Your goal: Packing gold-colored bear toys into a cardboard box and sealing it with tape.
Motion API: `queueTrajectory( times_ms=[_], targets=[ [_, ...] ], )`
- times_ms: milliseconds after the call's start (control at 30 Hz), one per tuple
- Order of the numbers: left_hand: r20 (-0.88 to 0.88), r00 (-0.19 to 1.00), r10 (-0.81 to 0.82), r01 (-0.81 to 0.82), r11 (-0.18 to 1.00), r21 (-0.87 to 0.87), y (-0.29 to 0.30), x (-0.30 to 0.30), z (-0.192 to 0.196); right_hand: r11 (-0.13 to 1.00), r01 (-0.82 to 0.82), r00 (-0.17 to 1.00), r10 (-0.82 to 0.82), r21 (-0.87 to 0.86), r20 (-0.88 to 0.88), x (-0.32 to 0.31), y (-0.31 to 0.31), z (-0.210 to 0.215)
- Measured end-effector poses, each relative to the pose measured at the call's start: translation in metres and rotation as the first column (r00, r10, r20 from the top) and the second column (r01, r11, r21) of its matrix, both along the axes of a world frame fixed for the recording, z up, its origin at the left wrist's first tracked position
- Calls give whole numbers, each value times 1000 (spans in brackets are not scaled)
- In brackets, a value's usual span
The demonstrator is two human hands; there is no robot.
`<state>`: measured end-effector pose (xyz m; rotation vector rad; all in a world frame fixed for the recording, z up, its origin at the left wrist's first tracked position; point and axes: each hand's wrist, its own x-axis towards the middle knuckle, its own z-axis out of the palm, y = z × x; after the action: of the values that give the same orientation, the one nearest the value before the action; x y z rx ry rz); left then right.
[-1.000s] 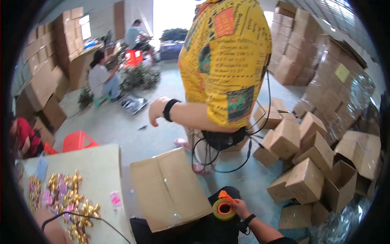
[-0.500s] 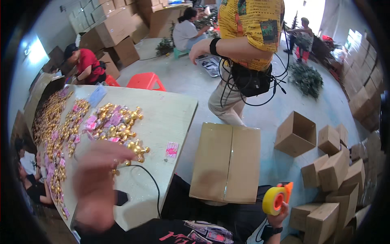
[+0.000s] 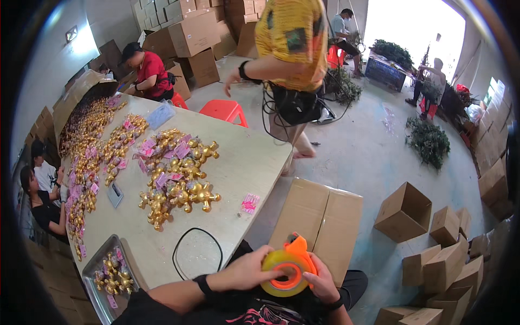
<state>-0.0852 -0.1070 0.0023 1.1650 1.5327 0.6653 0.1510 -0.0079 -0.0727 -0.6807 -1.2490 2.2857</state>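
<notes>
A tape dispenser [image 3: 299,250] with an orange body and a wide roll of yellow tape is in front of me. Both my hands are closed on it: my left hand [image 3: 248,271] grips the roll's left side, and my right hand [image 3: 323,279] has its fingers and thumb on the right side. Just beyond, a closed cardboard box [image 3: 338,222] stands near my legs, with a strip of tape along its top seam. Part of the box's near end is hidden by the dispenser and my right hand.
The table [image 3: 238,146] at left bears heaps of gold bear figures [image 3: 187,187], a metal tray [image 3: 132,268], a black cable loop [image 3: 199,229] and a pink card [image 3: 249,203]. Cartons [image 3: 403,211] crowd the right floor. A person in yellow [image 3: 292,49] walks beyond the box; others work around.
My left hand has come from over the table to the tape dispenser. My right hand has brought the dispenser leftward, in front of me. The view has turned, and the yellow-shirted person has stepped left.
</notes>
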Motion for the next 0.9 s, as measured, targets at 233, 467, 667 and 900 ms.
queueTrajectory(
  times_ms=[233,467,667,900],
  targets=[
    [248,922,299,-305,952,-15,8,-59,0,889,15,866,-240,-458,-438,13,21,-22],
    [114,848,517,-528,843,106,-2,-118,18,933,-30,917,-117,-358,-381,3,16,-23],
    [341,700,627,-672,740,18,-34,-147,46,944,-7,925,-119,-330,-360,4,11,-25],
    [313,596,739,-781,625,12,-75,-165,62,941,-16,924,-115,-339,-365,6,15,-19]
  ],
)
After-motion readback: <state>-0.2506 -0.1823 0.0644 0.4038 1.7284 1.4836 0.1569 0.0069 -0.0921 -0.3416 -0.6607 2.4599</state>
